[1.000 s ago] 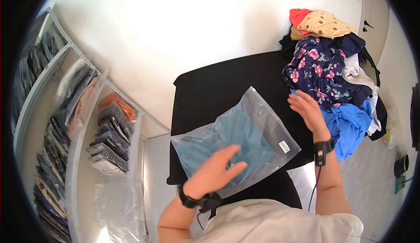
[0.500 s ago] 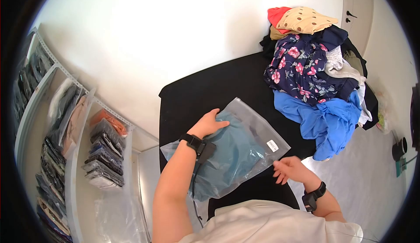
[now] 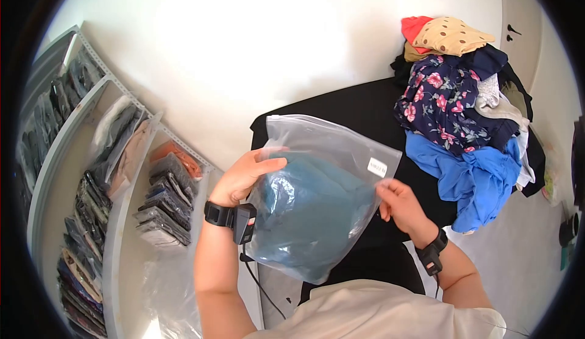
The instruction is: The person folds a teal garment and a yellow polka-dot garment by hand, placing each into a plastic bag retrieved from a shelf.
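A clear zip-top plastic bag [image 3: 332, 135] with a teal folded garment [image 3: 311, 211] inside is held up in front of me, its zip edge at the top. My left hand [image 3: 244, 174] grips the bag's left side, thumb across the front and the other fingers partly hidden behind the plastic. On the opposite side, my right hand [image 3: 402, 205] pinches the right edge just below a small white printed label [image 3: 376, 167]. Both wrists wear black strapped devices.
A black-covered table [image 3: 329, 101] lies beyond the bag. At its right end is a heap of clothes, with a floral garment [image 3: 436, 104] and a blue garment [image 3: 463, 174]. Grey shelves [image 3: 116, 217] on the left hold bagged clothes [image 3: 164, 202].
The bag has been lifted off the table and turned more upright towards me. My right hand, apart from it before, now pinches its right edge. The view has shifted left.
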Tool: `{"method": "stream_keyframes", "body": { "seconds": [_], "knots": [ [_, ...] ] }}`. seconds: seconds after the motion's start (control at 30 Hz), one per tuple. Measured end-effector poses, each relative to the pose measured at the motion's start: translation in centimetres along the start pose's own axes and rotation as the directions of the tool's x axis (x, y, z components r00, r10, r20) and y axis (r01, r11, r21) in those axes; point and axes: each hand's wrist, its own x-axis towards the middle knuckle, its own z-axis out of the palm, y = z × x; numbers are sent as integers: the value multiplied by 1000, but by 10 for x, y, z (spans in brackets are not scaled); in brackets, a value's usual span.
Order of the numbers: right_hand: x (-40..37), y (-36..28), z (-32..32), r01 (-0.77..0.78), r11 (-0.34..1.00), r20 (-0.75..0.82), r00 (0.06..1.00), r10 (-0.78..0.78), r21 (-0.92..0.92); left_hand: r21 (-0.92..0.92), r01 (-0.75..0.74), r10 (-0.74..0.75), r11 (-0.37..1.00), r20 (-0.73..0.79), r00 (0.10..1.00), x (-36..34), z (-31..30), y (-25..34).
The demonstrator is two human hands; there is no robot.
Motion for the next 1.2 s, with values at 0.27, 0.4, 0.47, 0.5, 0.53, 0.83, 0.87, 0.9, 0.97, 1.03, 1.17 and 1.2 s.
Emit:
{"method": "stream_keyframes", "body": {
  "seconds": [0.27,0.4,0.47,0.5,0.53,0.83,0.87,0.9,0.97,1.03,1.17,1.2],
  "knots": [
    [28,-53,29,79,992,102,992,-69,-101,-185,-77,44,980,-177,983,-34,-7,-18],
    [30,-71,32,82,972,188,981,-40,-220,-171,-226,177,959,-259,949,-39,-10,-18],
    [35,-90,34,178,975,197,969,-150,-130,-163,-300,240,940,-307,921,-45,-12,-8],
    [32,-108,39,229,968,201,958,-206,-103,-127,-386,325,914,-339,883,-48,-18,-3],
    [27,-123,48,234,967,206,956,-208,-106,-87,-468,408,879,-371,834,-54,-15,12],
    [-35,-136,29,859,228,471,453,-757,-458,121,-831,829,544,-231,509,-122,12,4],
    [-45,-126,16,823,158,562,499,-660,-546,153,-742,752,653,-248,611,-130,23,-14],
    [-54,-111,7,786,211,574,579,-579,-581,250,-647,691,720,-182,699,-135,32,-32],
    [-73,-82,-1,636,443,519,772,-367,-632,307,-532,569,789,-38,821,-137,40,-79],
    [-89,-59,-5,560,564,518,817,-254,-607,237,-509,508,827,73,858,-138,47,-122],
    [-101,-27,-19,419,718,485,865,-129,-556,116,-384,390,916,-27,921,-154,69,-161],
    [-104,-19,-19,411,739,445,880,-168,-534,123,-348,359,929,-86,929,-159,71,-169]
  ]
}}
